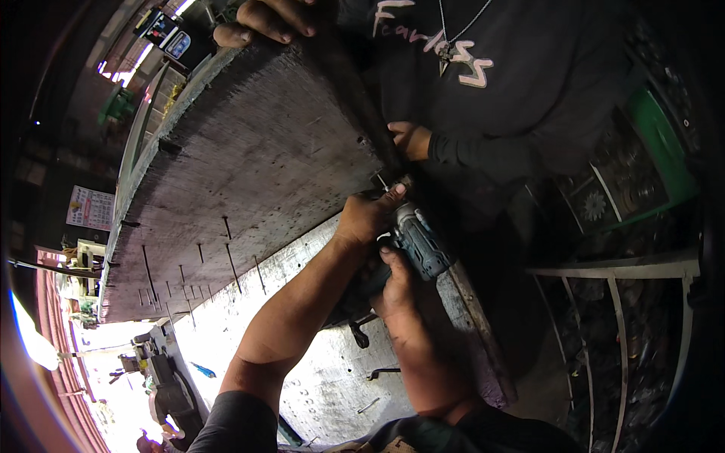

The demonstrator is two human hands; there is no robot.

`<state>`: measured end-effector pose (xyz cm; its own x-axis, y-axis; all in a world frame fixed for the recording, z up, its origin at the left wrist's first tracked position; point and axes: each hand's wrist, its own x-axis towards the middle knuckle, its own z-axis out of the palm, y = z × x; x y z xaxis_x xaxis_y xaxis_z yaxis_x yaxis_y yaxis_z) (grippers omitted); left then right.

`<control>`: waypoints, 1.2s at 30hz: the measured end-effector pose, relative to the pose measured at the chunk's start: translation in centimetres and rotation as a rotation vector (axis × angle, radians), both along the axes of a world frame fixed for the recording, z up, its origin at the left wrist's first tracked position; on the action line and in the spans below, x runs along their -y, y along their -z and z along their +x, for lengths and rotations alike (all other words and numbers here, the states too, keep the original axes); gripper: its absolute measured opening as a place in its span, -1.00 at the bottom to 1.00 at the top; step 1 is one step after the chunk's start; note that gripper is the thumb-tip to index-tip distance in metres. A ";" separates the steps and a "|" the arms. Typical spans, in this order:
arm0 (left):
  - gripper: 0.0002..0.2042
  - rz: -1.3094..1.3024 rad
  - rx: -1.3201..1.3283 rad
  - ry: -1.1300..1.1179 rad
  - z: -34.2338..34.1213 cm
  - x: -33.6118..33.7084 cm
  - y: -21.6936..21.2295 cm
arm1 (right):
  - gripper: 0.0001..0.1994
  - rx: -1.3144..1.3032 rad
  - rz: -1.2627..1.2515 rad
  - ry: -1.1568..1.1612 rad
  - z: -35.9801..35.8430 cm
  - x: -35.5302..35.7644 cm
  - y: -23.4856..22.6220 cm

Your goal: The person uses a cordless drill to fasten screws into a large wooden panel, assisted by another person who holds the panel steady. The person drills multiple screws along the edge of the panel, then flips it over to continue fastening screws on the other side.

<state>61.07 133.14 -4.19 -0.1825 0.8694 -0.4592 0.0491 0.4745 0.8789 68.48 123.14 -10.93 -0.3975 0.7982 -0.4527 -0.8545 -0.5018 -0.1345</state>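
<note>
A blue-grey power drill lies against the long edge of a dark wooden board. My right hand is closed around its handle from below. My left hand is wrapped at the drill's front end, thumb pointing up at the board's edge; its fingertips are partly hidden. A thin metal pin sticks up beside that thumb. Another person's hand holds the same edge just beyond, and that person's other hand rests over the board's top. Several thin dark spikes show across the board's lower left face.
Beneath the board is a pale, scuffed bench top with a bent hex key on it. A dark machine stands lower left. At right are a metal rack and a green bin. A calendar hangs at left.
</note>
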 end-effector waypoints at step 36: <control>-0.06 0.586 -1.792 0.236 -12.1 2.5 -26.5 | -0.85 -0.078 0.115 0.034 -0.1 -0.8 0.6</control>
<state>49.02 130.65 22.27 0.0868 0.8986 0.4302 0.9684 0.0252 -0.2479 68.33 123.95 -11.53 -0.4002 0.8566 -0.3256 -0.8807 -0.4578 -0.1217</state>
